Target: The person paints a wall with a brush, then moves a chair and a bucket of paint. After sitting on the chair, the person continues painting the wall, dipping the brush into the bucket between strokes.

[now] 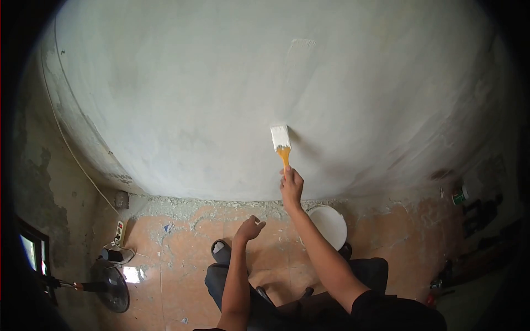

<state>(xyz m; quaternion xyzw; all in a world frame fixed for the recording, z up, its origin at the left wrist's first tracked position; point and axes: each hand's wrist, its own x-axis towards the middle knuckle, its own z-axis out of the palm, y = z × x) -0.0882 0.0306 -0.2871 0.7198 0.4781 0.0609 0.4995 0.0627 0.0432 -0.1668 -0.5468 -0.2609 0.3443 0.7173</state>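
My right hand is closed around the yellow handle of a paintbrush. White paint coats its bristles, which are up against the pale wall. Above the brush a wet stroke mark runs up the wall. My left hand hangs over the floor above my left knee, holding nothing, with the fingers loosely bent and the thumb apart. By my right forearm stands a white paint bucket, partly hidden behind the arm.
Flakes and white splashes lie on the tiled floor along the wall's foot. To the left are a power strip, its cable and a dark fan-like round object. A green-and-white can and dark items stand at right.
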